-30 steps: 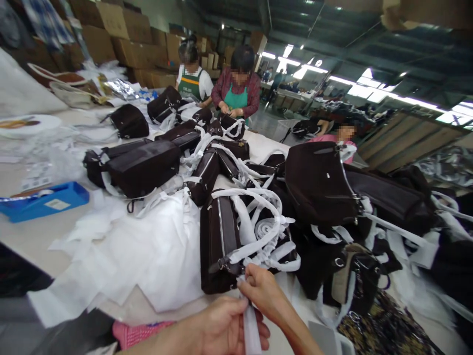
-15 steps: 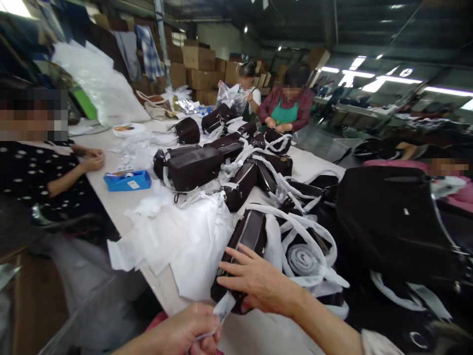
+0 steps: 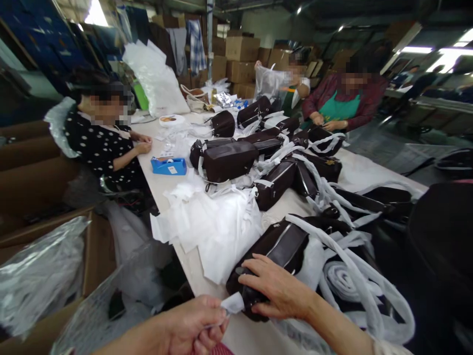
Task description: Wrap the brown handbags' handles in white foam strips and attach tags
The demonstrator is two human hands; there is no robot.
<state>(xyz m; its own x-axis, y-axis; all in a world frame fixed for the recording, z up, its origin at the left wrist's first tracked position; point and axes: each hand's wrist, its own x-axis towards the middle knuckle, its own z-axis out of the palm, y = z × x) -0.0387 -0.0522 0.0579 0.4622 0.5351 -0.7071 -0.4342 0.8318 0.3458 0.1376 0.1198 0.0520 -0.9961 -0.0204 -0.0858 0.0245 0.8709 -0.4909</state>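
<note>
A dark brown bag (image 3: 277, 241) with a shiny black strip lies on the table near its front edge. My right hand (image 3: 275, 286) rests on the bag's near end, fingers apart. Just left of it, my left hand (image 3: 207, 315) pinches a small white strip (image 3: 232, 303) that reaches to the bag's end. White-wrapped straps (image 3: 369, 276) loop beside the bag on the right, around a coiled white roll (image 3: 340, 280). White sheets (image 3: 221, 227) are piled left of the bag.
More dark bags (image 3: 231, 160) cover the middle of the table (image 3: 162, 190). A blue tape dispenser (image 3: 169, 166) stands at the left edge. One person sits at left; two others work at the far side. An open carton (image 3: 92, 256) is at lower left.
The view has swung left, so the scene sits further right. The bag's near end appears more tilted under my right hand. My left hand still pinches the white strip.
</note>
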